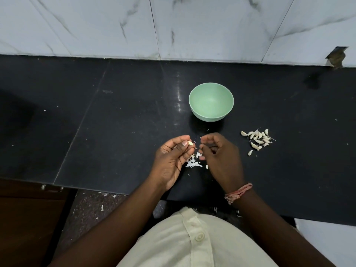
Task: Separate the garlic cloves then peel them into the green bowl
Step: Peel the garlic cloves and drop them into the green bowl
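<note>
Head view | left hand (173, 160) pinches one garlic clove (190, 143) between thumb and curled fingers | right hand (219, 157) fingers curled, contents not discernible | peel scraps (193, 162) under fingertips | green bowl (211, 102) beyond fingertips, bare counter (115, 122) between | clove pile (258, 138) right of right fingers | counter edge near wrists.

No readable text, label, brand, number or sign is found anywhere in the view.
</note>
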A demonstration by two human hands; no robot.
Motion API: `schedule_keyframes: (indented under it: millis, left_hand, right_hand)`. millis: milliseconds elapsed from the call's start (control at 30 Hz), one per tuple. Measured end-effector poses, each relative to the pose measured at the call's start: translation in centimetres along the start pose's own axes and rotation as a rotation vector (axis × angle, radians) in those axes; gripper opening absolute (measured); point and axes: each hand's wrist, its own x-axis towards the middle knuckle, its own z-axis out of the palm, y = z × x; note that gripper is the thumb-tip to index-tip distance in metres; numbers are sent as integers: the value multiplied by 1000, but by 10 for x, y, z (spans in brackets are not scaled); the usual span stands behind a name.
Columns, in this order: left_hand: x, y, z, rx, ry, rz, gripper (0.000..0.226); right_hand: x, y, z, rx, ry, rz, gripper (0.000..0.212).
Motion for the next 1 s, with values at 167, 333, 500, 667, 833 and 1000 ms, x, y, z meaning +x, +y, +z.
schedule_keyframes:
  millis: [167, 333, 500, 667, 833, 1000]
  left_hand:
    - [3, 1, -3, -10, 26, 2, 27]
    - [5, -1, -3, 45, 44, 14, 23]
    - [6, -5, -3, 200, 91, 93, 15]
    - [4, -6, 2, 333, 76, 143, 15]
    - [4, -5, 3, 302, 71, 170, 20]
    - [-1, -4, 5, 274, 69, 96, 24]
  right_hand:
    - [0, 1, 0, -87, 21, 9, 13]
    - [-4, -5, 2, -144, -145, -75, 45]
    - [-3, -12, 6, -33, -54, -85, 18]
    - [-3, -5, 12, 104, -19, -29, 10]
    - [-3, -3, 9, 236, 37, 19, 10]
    - [0, -1, 10, 305, 16, 16, 12]
